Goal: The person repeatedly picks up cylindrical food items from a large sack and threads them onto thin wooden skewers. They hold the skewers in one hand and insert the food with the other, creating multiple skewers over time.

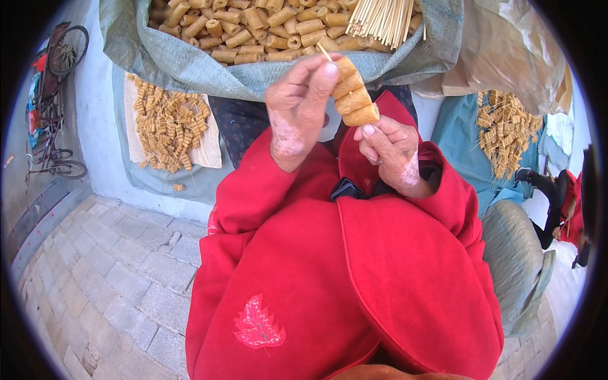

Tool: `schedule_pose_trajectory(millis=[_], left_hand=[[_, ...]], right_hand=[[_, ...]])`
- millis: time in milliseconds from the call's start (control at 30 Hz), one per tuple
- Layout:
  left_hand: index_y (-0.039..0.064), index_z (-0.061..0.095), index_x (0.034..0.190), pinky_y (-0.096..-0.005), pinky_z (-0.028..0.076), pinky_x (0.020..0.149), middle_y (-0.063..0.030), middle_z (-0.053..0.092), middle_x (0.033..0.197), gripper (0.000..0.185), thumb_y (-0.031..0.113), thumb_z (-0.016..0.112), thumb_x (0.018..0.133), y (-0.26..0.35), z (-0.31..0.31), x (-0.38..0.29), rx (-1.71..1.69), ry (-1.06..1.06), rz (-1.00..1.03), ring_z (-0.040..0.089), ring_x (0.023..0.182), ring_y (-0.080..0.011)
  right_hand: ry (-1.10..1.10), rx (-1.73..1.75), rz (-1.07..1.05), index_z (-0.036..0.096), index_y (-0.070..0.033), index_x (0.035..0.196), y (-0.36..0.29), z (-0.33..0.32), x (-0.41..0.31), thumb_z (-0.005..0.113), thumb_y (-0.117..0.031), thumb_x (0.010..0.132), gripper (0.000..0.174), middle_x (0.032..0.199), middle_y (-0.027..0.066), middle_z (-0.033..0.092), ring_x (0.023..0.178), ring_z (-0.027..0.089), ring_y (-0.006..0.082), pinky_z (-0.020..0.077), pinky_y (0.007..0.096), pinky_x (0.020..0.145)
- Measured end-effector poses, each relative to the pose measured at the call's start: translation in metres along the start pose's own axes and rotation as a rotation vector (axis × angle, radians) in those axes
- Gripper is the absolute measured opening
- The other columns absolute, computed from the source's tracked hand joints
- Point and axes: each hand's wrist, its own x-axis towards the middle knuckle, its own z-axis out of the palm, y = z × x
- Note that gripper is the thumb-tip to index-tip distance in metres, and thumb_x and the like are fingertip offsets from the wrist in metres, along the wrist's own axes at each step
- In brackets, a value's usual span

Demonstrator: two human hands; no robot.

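Note:
Both hands hold one skewer of brown, tube-shaped food rolls (pixel 352 90) in front of my chest, above the near edge of a woven sack. With thumb and fingers, my left hand (pixel 301 102) grips the upper end, where a thin stick juts out past the fingertips. At the lower end, my right hand (pixel 392 147) pinches the last roll or the stick by it; which of these is hidden. Several rolls sit side by side on the stick. The woven sack (pixel 185 64) holds many loose rolls (pixel 247 28), and a bundle of thin wooden sticks (pixel 382 21) lies on them at the right.
Piles of skewered rolls lie on cloths at the left (pixel 168 126) and right (pixel 508 130). Crumpled plastic sheeting (pixel 508 47) is at the upper right. Another person (pixel 567 209) in red is at the far right, near a stuffed sack (pixel 513 261). Bicycles (pixel 69 50) stand far left.

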Motion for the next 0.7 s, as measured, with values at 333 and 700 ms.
schedule_pose_trajectory(millis=[333, 700], left_hand=[[0.002, 0.059, 0.105, -0.0303, 0.047, 0.074, -0.0136, 0.063, 0.090, 0.025, 0.011, 0.058, 0.081, -0.005, -0.083, 0.057, 1.038, -0.368, 0.224, 0.061, 0.085, -0.0249], [0.000, 0.055, 0.094, -0.0316, 0.049, 0.064, -0.0156, 0.062, 0.082, 0.021, 0.012, 0.063, 0.079, 0.001, -0.075, 0.053, 0.917, -0.199, 0.180, 0.061, 0.071, -0.0288]], right_hand=[[0.035, 0.051, 0.015, 0.057, 0.003, 0.087, 0.007, -0.003, 0.005, 0.047, -0.012, 0.091, 0.019, 0.055, -0.0006, 0.043, 0.047, 0.031, 0.0039, 0.0219, 0.0188, 0.042], [-0.006, 0.050, 0.020, 0.057, 0.004, 0.087, 0.007, -0.001, 0.006, 0.047, -0.012, 0.091, 0.019, 0.056, -0.0003, 0.044, 0.047, 0.032, 0.0037, 0.0227, 0.0188, 0.042]])
